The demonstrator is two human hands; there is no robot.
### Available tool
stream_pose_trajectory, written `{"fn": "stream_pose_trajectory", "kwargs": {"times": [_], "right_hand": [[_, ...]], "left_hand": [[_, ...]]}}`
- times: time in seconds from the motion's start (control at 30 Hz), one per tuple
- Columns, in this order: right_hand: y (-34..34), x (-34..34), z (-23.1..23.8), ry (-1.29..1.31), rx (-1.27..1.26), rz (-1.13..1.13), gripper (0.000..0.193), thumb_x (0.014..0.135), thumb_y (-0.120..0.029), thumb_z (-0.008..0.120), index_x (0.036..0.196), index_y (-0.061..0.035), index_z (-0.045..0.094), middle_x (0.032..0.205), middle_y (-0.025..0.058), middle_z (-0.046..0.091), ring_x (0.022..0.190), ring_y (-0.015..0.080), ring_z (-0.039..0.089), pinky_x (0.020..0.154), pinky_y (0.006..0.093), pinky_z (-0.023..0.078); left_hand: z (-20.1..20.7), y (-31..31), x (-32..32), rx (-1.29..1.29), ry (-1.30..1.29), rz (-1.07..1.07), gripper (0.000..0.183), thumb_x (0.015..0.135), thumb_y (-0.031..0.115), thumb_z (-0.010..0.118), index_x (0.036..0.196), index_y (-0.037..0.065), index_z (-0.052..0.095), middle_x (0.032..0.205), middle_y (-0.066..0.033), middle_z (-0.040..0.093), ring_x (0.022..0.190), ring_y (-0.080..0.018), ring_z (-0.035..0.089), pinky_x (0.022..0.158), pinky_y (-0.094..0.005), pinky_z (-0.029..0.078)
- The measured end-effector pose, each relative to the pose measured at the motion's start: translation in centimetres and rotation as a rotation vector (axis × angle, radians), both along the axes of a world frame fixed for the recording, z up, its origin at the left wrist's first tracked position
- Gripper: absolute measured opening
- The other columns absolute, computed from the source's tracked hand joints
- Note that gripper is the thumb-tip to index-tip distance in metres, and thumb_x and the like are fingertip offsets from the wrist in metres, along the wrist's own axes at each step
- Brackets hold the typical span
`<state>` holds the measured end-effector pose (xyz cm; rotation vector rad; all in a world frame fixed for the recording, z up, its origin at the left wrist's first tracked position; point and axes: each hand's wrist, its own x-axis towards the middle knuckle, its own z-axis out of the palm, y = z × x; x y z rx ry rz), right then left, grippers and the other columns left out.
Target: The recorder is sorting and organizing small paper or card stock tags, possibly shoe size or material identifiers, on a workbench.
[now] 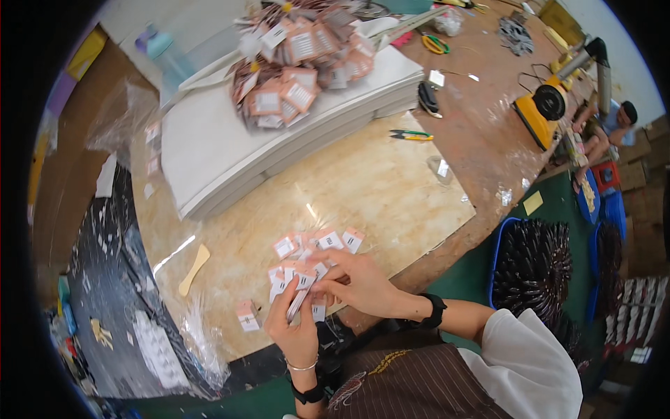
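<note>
Fingers [283,302] nearly together around tags [297,304]

I'm working at a beige marbled tabletop [391,202]. Pink-and-white tags [329,239] are lying clustered near me; a small tag piece [248,315] is sitting apart, left. A pale-yellow spatula-shaped piece [194,270] is lying further left. A thick white sheet stack [209,150] is filling the far side; green-and-yellow snips [412,135] are resting just beside it. Beyond, a brown surface [481,91] is carrying scissors [435,44], grey cloth [515,35], a yellow machine [534,122].
</note>
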<state>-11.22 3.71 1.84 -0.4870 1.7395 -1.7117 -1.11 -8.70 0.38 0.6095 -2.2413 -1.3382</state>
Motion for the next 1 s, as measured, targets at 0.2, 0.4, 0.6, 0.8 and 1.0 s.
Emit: {"fn": "stream_pose_trajectory", "kwargs": {"times": [0.2, 0.4, 0.6, 0.8, 1.0], "right_hand": [[1.0, -1.0, -1.5, -0.184, -0.081, 0.126, 0.019, 0.089, -0.003, 0.063, 0.106, 0.0047, 0.059, 0.071, 0.0113, 0.069, 0.064, 0.0123, 0.067, 0.055, 0.0242, 0.053], [0.7, -1.1, -1.1, -0.012, -0.004, 0.178, 0.020, 0.088, -0.004, 0.064, 0.106, 0.0030, 0.059, 0.073, 0.0116, 0.070, 0.063, 0.0137, 0.067, 0.057, 0.0241, 0.052], [0.7, -1.8, -4.0, -0.221, -0.160, 0.290, 0.017, 0.089, -0.010, 0.067, 0.099, 0.0006, 0.058, 0.073, 0.0124, 0.070, 0.065, 0.0161, 0.070, 0.057, 0.0251, 0.054], [0.7, -3.8, -2.9, -0.486, -0.187, 0.413, 0.010, 0.093, -0.010, 0.061, 0.092, 0.0003, 0.059, 0.078, 0.0141, 0.071, 0.068, 0.0183, 0.071, 0.060, 0.0263, 0.057], [0.0, -6.4, -3.8, -0.312, -0.074, 0.024, 0.012, 0.091, -0.014, 0.065, 0.087, -0.0031, 0.062, 0.068, 0.0065, 0.066, 0.054, 0.0094, 0.059, 0.049, 0.0212, 0.045]], "left_hand": [[-0.4, -0.1, -0.1, 0.031, -0.047, -0.031, 0.035, 0.078, -0.009, 0.067, 0.112, -0.002, 0.066, 0.086, -0.0114, 0.066, 0.076, -0.0171, 0.063, 0.070, -0.0282, 0.050], [-0.5, -0.1, 0.0, 0.020, -0.143, -0.120, 0.038, 0.081, -0.009, 0.064, 0.119, -0.004, 0.062, 0.094, -0.0102, 0.067, 0.082, -0.0127, 0.063, 0.076, -0.0249, 0.051], [0.5, -0.8, 0.1, 0.115, -0.161, -0.146, 0.040, 0.079, -0.007, 0.067, 0.118, -0.001, 0.064, 0.098, -0.0108, 0.067, 0.084, -0.0149, 0.063, 0.077, -0.0265, 0.051], [0.7, -1.7, -0.4, 0.073, -0.148, -0.226, 0.042, 0.077, -0.007, 0.069, 0.117, 0.002, 0.065, 0.098, -0.0145, 0.069, 0.084, -0.0204, 0.065, 0.075, -0.0288, 0.050], [-0.3, -2.5, 0.1, 0.302, -0.145, -0.197, 0.038, 0.081, -0.007, 0.064, 0.118, -0.001, 0.063, 0.101, -0.0128, 0.068, 0.088, -0.0168, 0.064, 0.077, -0.0287, 0.051]]}}
